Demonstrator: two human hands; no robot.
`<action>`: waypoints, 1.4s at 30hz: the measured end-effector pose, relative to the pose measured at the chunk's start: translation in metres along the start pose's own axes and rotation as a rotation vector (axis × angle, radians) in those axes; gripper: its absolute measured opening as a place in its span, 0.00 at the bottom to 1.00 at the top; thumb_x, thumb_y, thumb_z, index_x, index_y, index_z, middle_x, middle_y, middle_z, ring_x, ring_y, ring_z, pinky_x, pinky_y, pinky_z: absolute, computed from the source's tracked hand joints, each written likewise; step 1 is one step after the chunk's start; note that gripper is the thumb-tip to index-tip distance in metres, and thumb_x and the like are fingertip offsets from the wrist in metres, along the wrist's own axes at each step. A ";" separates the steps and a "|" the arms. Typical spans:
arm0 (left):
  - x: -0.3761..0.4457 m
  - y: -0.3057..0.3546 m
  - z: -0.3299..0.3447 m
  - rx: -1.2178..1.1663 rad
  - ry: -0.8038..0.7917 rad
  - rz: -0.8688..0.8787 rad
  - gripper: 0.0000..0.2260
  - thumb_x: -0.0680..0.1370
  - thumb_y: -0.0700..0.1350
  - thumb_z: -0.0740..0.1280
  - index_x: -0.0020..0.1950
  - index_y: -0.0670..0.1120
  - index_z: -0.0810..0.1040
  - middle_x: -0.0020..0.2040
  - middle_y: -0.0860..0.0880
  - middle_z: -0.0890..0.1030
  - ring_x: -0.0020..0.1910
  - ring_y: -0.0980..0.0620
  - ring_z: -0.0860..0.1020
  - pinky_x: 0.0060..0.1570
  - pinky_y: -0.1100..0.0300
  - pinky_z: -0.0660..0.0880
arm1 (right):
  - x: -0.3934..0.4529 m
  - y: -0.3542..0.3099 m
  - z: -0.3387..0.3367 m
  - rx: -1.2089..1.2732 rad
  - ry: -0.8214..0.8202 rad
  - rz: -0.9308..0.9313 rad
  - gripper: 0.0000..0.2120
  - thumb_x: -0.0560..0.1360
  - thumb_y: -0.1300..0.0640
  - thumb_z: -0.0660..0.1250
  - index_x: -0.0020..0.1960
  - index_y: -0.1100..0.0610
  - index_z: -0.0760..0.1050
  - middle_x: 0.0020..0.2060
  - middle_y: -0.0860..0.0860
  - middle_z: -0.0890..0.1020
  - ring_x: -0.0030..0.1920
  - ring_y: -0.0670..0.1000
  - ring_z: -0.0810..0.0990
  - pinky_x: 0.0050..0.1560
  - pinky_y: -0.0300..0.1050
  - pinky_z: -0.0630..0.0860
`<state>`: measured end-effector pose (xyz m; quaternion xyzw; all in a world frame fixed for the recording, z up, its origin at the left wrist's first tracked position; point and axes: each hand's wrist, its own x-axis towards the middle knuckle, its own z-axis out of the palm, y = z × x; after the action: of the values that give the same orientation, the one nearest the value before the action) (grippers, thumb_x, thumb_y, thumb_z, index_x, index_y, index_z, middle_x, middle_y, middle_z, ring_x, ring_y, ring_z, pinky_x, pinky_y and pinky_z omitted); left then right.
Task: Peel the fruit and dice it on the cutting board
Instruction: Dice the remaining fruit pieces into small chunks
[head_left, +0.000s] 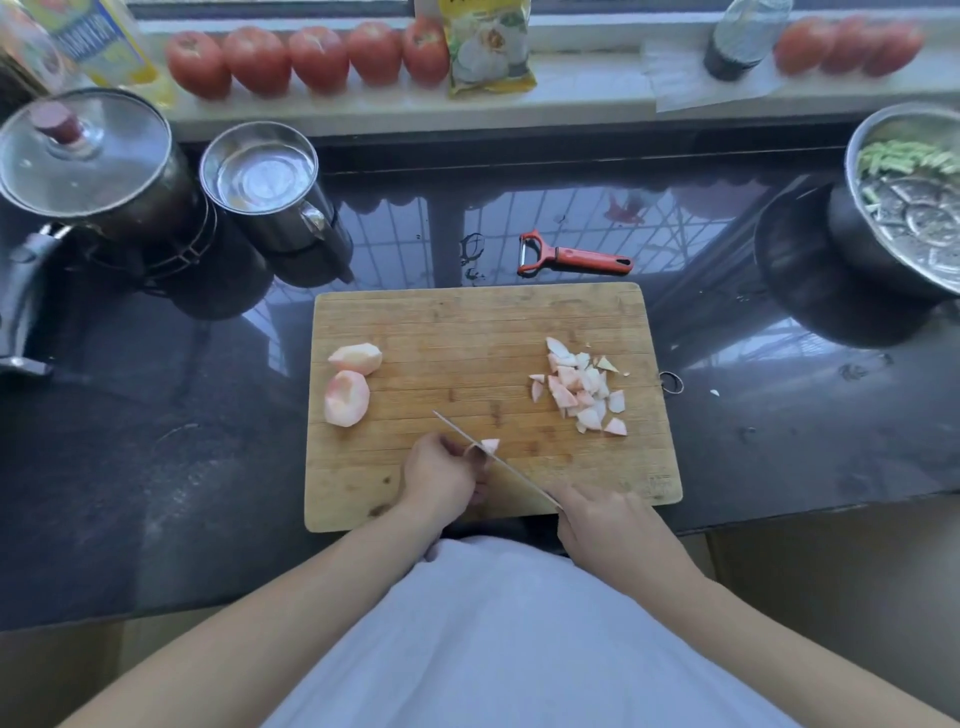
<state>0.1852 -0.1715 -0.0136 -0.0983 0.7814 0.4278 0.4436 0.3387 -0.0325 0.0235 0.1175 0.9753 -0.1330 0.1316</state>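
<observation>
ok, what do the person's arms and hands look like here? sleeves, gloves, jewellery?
Both forearms are bare up to the frame edge, no sleeves showing. The left hand and right hand wear no gloves; no watch or bracelet shows at either wrist. Rings cannot be ruled out, the fingers are too small to tell. A pale white garment covers the torso.

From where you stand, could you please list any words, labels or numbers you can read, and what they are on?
None can be read.
Yellow carton: blue band of print, too blurred.
Yellow packet: print at the top, cut off and blurred.
Cutting board: faint corner stamp, too small.
Peeler: no print visible.
</observation>
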 end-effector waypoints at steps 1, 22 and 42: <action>-0.001 0.002 0.000 0.010 -0.002 -0.008 0.19 0.76 0.54 0.75 0.56 0.40 0.81 0.42 0.45 0.87 0.35 0.48 0.87 0.39 0.52 0.85 | -0.001 0.000 -0.001 0.001 -0.021 0.009 0.14 0.58 0.66 0.76 0.38 0.54 0.77 0.24 0.48 0.72 0.19 0.55 0.63 0.19 0.43 0.58; -0.010 0.017 -0.009 0.097 -0.051 0.003 0.15 0.79 0.50 0.72 0.42 0.39 0.85 0.36 0.47 0.87 0.34 0.50 0.87 0.36 0.60 0.81 | 0.009 -0.002 0.005 0.044 0.053 0.046 0.04 0.70 0.61 0.66 0.36 0.56 0.75 0.25 0.50 0.75 0.22 0.58 0.73 0.23 0.45 0.65; -0.009 0.011 -0.003 -0.091 -0.018 -0.064 0.16 0.76 0.43 0.76 0.57 0.38 0.75 0.48 0.38 0.85 0.41 0.43 0.87 0.29 0.61 0.79 | 0.040 -0.028 -0.007 0.161 -0.001 0.128 0.10 0.80 0.58 0.58 0.40 0.53 0.71 0.35 0.50 0.79 0.36 0.58 0.78 0.33 0.52 0.75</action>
<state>0.1824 -0.1692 0.0005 -0.1392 0.7536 0.4493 0.4593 0.2924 -0.0486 0.0246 0.1898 0.9519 -0.2023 0.1305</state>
